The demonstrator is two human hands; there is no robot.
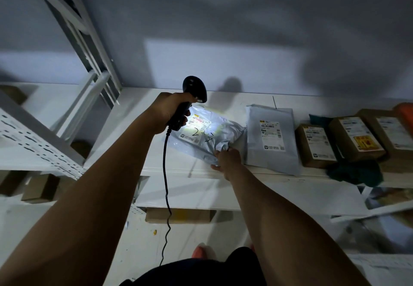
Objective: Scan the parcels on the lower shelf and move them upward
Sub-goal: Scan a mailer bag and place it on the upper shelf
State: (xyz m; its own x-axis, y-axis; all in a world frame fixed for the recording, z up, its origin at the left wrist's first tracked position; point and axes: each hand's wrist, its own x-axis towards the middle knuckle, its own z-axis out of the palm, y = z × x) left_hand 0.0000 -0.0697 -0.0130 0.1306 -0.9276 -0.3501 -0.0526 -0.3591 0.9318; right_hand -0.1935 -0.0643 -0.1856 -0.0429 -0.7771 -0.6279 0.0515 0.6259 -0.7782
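Note:
My left hand (166, 112) grips a black corded barcode scanner (192, 98) above the upper white shelf (183, 169). Its light falls on the label of a grey plastic mailer parcel (205, 136) lying on that shelf, with "2" handwritten on it. My right hand (226, 159) grips the near right corner of this parcel at the shelf's front edge. A second grey mailer (271, 138) lies flat just to the right.
Right of the mailers stand brown cardboard boxes (315, 145) (355, 137) with labels, a dark green bag (355, 173) and something orange (405, 116). A yellow-taped box (178, 215) sits on the lower shelf. Another rack (33, 145) with boxes stands at left. The scanner cable (166, 187) hangs down.

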